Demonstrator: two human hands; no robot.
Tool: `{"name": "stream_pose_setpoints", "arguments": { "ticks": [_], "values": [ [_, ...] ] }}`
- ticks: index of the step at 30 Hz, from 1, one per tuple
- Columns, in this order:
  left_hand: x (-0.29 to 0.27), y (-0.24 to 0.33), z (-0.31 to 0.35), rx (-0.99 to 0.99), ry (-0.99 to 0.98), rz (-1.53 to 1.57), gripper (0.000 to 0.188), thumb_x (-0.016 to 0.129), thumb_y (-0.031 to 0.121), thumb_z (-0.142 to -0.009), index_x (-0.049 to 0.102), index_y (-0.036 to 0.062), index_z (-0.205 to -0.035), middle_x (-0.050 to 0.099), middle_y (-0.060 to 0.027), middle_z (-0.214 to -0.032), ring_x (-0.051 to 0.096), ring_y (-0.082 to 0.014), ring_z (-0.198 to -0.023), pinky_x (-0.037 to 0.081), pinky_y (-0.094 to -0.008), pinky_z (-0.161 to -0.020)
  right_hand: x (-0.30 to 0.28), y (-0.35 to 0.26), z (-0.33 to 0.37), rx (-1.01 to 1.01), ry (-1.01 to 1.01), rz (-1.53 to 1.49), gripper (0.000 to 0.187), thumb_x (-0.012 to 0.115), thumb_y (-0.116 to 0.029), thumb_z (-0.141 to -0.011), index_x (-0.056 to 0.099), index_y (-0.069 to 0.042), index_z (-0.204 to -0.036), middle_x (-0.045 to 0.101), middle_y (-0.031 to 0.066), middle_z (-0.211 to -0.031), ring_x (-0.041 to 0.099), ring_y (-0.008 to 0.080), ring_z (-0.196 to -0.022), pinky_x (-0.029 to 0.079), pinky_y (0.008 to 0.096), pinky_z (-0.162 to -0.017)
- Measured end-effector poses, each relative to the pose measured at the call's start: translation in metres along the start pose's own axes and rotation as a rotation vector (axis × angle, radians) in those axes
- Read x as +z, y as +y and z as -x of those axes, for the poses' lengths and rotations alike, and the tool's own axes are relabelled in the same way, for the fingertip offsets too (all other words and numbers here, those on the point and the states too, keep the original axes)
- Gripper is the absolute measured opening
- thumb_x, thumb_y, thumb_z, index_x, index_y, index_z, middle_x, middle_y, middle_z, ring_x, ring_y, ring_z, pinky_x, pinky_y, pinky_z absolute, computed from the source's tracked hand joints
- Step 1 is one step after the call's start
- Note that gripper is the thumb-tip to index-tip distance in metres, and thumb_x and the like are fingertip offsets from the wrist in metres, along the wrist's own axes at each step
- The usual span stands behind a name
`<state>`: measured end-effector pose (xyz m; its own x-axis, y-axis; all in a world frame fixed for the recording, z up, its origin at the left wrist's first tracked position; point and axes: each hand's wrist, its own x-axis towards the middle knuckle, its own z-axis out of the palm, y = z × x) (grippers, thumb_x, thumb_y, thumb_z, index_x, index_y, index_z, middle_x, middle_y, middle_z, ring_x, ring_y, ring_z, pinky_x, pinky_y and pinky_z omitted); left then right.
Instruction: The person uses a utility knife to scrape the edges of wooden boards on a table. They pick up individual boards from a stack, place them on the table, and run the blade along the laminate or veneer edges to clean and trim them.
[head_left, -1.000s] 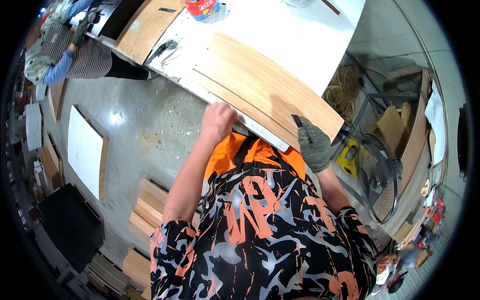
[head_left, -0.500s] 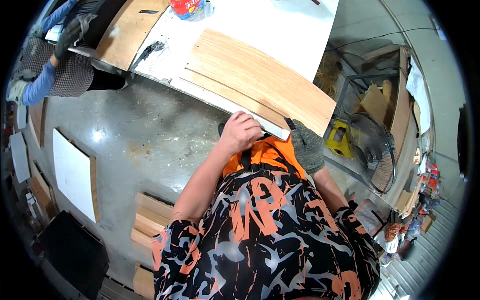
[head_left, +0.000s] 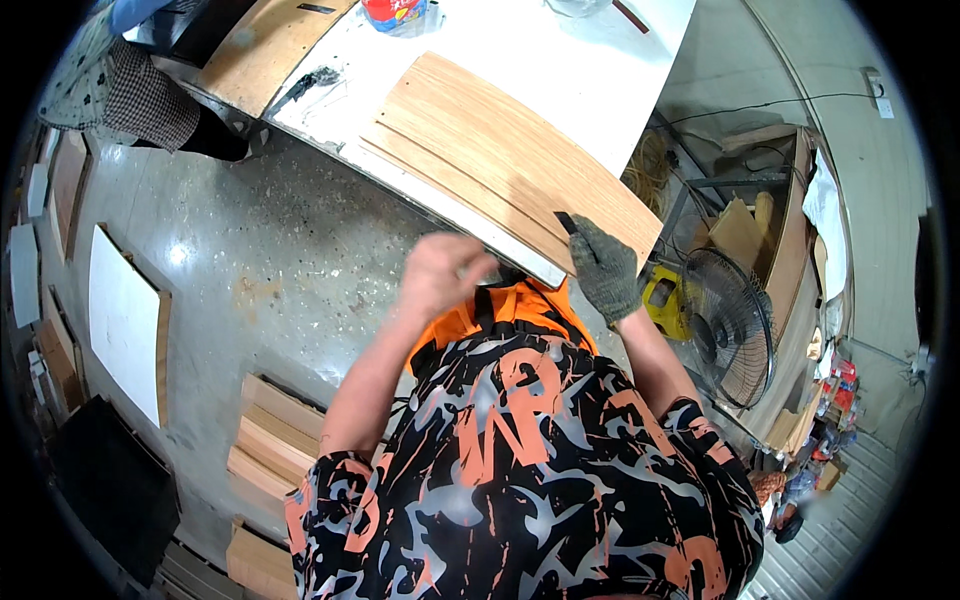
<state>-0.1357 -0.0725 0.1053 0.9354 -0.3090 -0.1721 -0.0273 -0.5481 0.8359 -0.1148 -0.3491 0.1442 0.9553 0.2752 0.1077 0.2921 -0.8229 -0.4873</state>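
Observation:
A long wood-veneer panel (head_left: 510, 150) with a white near edge (head_left: 470, 225) lies on a white table (head_left: 570, 70). My right hand (head_left: 605, 270), in a grey knit glove, grips a small dark tool (head_left: 565, 222) whose tip rests on the panel near its right corner. My bare left hand (head_left: 440, 272) is just below the panel's near edge with the fingers curled. It is blurred by motion, so I cannot tell whether anything is in it. My orange and black patterned top fills the lower middle of the view.
A standing fan (head_left: 735, 325) and a yellow object (head_left: 662, 290) are right of the table. Stacked wood boards (head_left: 270, 430) and a white board (head_left: 125, 320) lie on the concrete floor at left. Another person (head_left: 130, 75) works at the table's far left end, near a red container (head_left: 395, 12).
My left hand slid right along the panel's near edge, then pulled back left and off it, now blurred. My right hand stayed by the panel's right corner with the tool.

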Motion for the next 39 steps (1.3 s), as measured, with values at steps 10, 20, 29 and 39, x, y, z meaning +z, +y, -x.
{"name": "stream_pose_setpoints", "arguments": {
  "ticks": [10,20,29,39],
  "values": [
    [-0.021,-0.056,-0.128,-0.396,0.628,-0.530,0.062,0.035,0.036,-0.103,0.029,0.0012,-0.154,0.022,-0.0146,-0.164,0.014,-0.0367,-0.152,0.011,-0.0481,-0.123,0.054,0.006,-0.109,-0.248,-0.481,0.072,0.035,0.057,-0.029,-0.097,0.067,-0.010,-0.125,0.072,0.0185,-0.097,0.069,0.0355,-0.084,0.055,0.0424,-0.078],
    [-0.011,-0.055,-0.127,-0.504,0.527,-0.518,0.064,0.022,0.040,-0.106,0.016,0.0052,-0.159,0.007,-0.0100,-0.168,0.002,-0.0325,-0.154,0.003,-0.0461,-0.124,0.059,0.001,-0.137,-0.411,-0.580,0.088,0.033,0.059,-0.023,-0.094,0.066,-0.008,-0.123,0.071,0.0185,-0.092,0.067,0.0368,-0.083,0.054,0.0445,-0.075],
    [-0.006,-0.063,-0.130,-0.442,0.611,-0.574,0.063,0.028,0.040,-0.106,0.024,0.0043,-0.157,0.015,-0.0124,-0.166,0.009,-0.0361,-0.153,0.011,-0.0507,-0.123,0.059,-0.001,-0.141,-0.541,-0.576,0.207,0.032,0.055,-0.018,-0.093,0.063,-0.010,-0.122,0.069,0.0181,-0.078,0.067,0.0355,-0.070,0.053,0.0467,-0.064],
    [-0.005,-0.066,-0.130,-0.434,0.624,-0.613,0.063,0.028,0.041,-0.106,0.024,0.0043,-0.157,0.016,-0.0125,-0.166,0.009,-0.0365,-0.153,0.011,-0.0513,-0.123,0.045,0.006,-0.126,-0.540,-0.589,0.194,0.031,0.055,-0.017,-0.092,0.065,-0.008,-0.120,0.068,0.0188,-0.073,0.067,0.0364,-0.066,0.053,0.0473,-0.062]
  ]
}}
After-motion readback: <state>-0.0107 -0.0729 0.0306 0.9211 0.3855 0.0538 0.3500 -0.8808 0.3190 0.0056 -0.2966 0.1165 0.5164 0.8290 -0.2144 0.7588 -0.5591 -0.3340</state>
